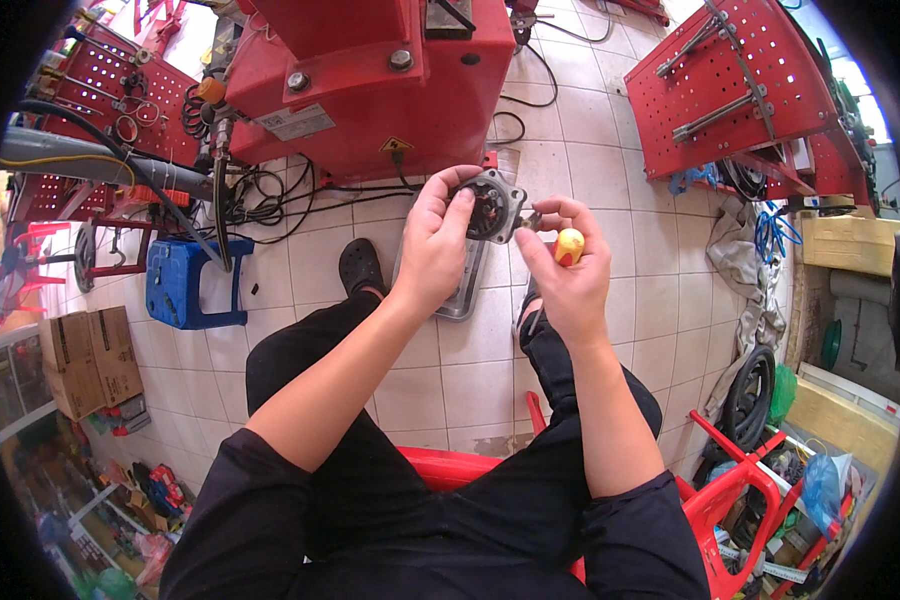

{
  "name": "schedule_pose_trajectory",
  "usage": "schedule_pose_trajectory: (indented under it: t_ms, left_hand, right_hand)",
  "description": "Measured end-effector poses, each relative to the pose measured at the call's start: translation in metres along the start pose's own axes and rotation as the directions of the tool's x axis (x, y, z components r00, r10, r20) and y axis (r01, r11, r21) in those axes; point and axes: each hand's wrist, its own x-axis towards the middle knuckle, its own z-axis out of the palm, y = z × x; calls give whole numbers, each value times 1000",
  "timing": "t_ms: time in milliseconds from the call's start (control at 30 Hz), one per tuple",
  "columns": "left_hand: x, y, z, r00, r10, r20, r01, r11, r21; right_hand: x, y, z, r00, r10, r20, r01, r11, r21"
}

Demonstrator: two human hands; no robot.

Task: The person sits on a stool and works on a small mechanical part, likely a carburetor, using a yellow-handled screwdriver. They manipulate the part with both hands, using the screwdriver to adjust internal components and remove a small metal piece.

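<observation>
My left hand (438,245) is closed round the rim of a round grey metal housing (492,206), held up in front of me. Its open face shows dark inner parts with some copper colour, and lugs with holes stand out along its edge. Close to the housing's right side, my right hand (576,270) grips a screwdriver by its yellow and red handle (570,246). The thumb and fingers of that hand pinch at the housing's edge; whether they also hold a small part there, I cannot tell. Below the housing, a grey metal tray (460,300) lies on the floor, partly hidden by my left hand.
A large red machine (370,110) stands ahead, with black cables (270,200) on the tiles. A blue stool (185,285) and cardboard boxes (92,362) are at left. On the right are a red perforated tool panel (770,70), a red plastic chair (735,500) and clutter.
</observation>
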Motion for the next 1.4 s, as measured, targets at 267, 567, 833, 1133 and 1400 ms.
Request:
schedule_pose_trajectory:
  t_ms: [267,567,833,1133,1400]
  left_hand:
    - [6,7,-7,999,-30,-42,26,995,-93]
    - [5,2,-7,996,-85,-35,81,992,-101]
    - [3,3,-5,995,-100,-25,96,985,-144]
    - [-1,8,0,974,-216,-64,209,973,-100]
    - [-4,9,1,956,-281,-86,269,955,-128]
  right_hand:
    - [6,-11,-8,959,269,93,-284,891,354]
    - [6,-10,-9,936,337,96,-350,876,331]
    - [4,-7,-10,935,347,72,-349,870,348]
    - [0,-5,-2,986,162,-39,-147,955,257]
    - [-4,-10,-2,989,143,39,-146,984,99]
